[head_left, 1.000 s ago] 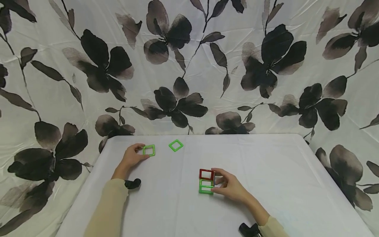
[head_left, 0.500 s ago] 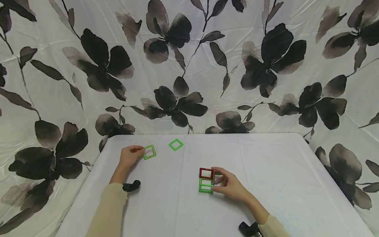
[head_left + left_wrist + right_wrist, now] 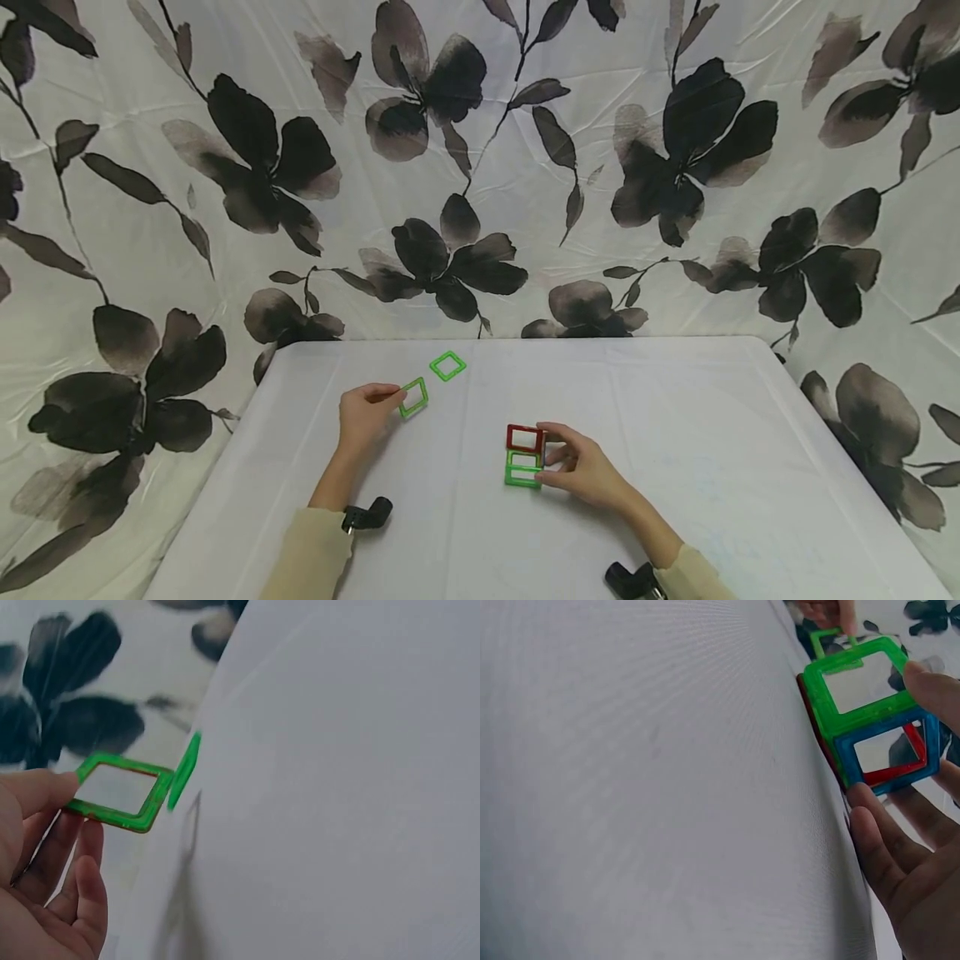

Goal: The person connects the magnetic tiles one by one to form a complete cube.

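Observation:
My left hand (image 3: 366, 419) pinches a green square magnetic tile (image 3: 156, 799) by one edge, thumb on top, and holds it tilted over the white table. A second green tile (image 3: 457, 372) lies flat near the back edge, a little beyond the held one. My right hand (image 3: 588, 472) grips a small boxlike build of magnetic tiles at the middle of the table. In the right wrist view, its green tile (image 3: 866, 715) and blue tile (image 3: 844, 756) meet at an edge, and a red tile (image 3: 892, 773) shows through the blue frame. The thumb touches the green tile; fingertips sit under the blue one.
A white cloth covers the table (image 3: 675, 400). Behind it hangs a floral sheet (image 3: 555, 50). Each wrist wears a black camera mount, the left one (image 3: 367, 514) and the right one (image 3: 632, 582) close above the table.
My left hand has drawn its green tile to the right and toward me, turning it on the way. My right hand and the tile build stay where they were.

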`<state>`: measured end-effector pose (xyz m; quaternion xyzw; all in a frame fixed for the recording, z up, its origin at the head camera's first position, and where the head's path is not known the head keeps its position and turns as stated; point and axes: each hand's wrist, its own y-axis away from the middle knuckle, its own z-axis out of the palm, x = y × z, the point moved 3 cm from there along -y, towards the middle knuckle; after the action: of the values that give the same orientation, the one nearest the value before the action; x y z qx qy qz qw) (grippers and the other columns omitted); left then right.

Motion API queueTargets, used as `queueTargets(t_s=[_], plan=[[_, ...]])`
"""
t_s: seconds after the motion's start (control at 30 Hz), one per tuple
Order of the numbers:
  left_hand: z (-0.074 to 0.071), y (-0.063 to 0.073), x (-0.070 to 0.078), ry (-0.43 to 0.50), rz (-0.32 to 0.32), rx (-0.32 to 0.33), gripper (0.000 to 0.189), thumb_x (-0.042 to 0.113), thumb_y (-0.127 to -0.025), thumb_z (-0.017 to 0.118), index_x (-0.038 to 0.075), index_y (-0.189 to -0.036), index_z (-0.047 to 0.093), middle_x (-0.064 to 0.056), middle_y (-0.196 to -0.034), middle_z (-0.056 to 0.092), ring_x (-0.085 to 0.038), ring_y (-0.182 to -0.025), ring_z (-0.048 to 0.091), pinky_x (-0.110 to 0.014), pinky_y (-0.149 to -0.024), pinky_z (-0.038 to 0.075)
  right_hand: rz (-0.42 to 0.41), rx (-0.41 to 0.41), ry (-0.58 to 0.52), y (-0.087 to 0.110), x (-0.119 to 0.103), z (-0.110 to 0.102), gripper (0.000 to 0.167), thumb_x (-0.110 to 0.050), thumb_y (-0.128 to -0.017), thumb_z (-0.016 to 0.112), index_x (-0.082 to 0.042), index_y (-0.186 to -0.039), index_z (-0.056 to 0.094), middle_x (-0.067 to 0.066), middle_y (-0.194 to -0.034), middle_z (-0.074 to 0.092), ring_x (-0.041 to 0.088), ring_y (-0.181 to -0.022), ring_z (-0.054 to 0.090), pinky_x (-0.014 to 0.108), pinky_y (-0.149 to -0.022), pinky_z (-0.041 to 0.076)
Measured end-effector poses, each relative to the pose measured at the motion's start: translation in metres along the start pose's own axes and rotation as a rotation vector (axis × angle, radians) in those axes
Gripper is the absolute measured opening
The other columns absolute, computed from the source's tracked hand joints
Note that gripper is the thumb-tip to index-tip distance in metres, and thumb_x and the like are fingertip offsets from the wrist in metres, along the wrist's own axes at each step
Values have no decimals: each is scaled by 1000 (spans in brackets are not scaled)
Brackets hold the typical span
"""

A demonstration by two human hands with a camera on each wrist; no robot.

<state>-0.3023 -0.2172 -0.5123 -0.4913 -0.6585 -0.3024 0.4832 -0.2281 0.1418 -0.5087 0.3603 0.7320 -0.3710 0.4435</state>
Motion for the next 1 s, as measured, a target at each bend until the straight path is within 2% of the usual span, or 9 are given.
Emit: queueTargets(t_s=[0.13, 0.3, 0.43, 0.6, 0.7, 1.0], plan=[[20, 25, 10, 29, 23, -20, 15, 15, -80, 81, 3, -88, 75, -8, -85, 71, -19, -76, 65, -22, -56, 49, 19, 12, 10, -1, 19, 1, 70, -1, -76, 82, 3, -137, 47, 25, -127, 56, 37, -90, 64, 32, -66, 54], [38, 49, 17, 60, 59, -74, 11, 12, -79, 81, 4, -84, 76, -5, -80, 71, -20, -74, 65, -23, -57, 49, 25, -4, 1, -3, 26, 0, 70, -6, -77, 82, 1, -138, 47, 23, -128, 56, 35, -92, 64, 30, -68, 54], [47, 65, 19, 81, 62, -92, 9, 12, -78, 82, 6, -82, 76, -4, -79, 71, -19, -73, 66, -23, -57, 50, 22, -20, 1, -3, 14, -1, 69, -2, -78, 80, 2, -138, 46, 28, -127, 54, 42, -93, 62, 31, -68, 54], [58, 85, 24, 115, 101, -66, 8, 10, -76, 83, 8, -79, 76, -2, -77, 71, -19, -71, 65, -23, -56, 51, 33, -31, -10, -1, -12, -3, 67, 1, -79, 79, 3, -138, 46, 31, -127, 53, 46, -94, 60, 32, -70, 54], [65, 94, 27, 131, 124, -48, 9, 11, -75, 85, 9, -77, 76, -1, -75, 70, -18, -69, 65, -23, -56, 50, 24, -25, -15, -1, -12, -3, 67, 1, -78, 79, 3, -137, 47, 31, -126, 53, 46, -93, 61, 33, -69, 54], [84, 114, 26, 150, 122, -40, 9, 13, -74, 86, 11, -76, 77, 1, -73, 70, -15, -67, 64, -23, -56, 49, -5, -23, -9, -1, -10, -3, 67, 2, -78, 79, 5, -136, 47, 32, -124, 54, 47, -91, 61, 32, -67, 54]])
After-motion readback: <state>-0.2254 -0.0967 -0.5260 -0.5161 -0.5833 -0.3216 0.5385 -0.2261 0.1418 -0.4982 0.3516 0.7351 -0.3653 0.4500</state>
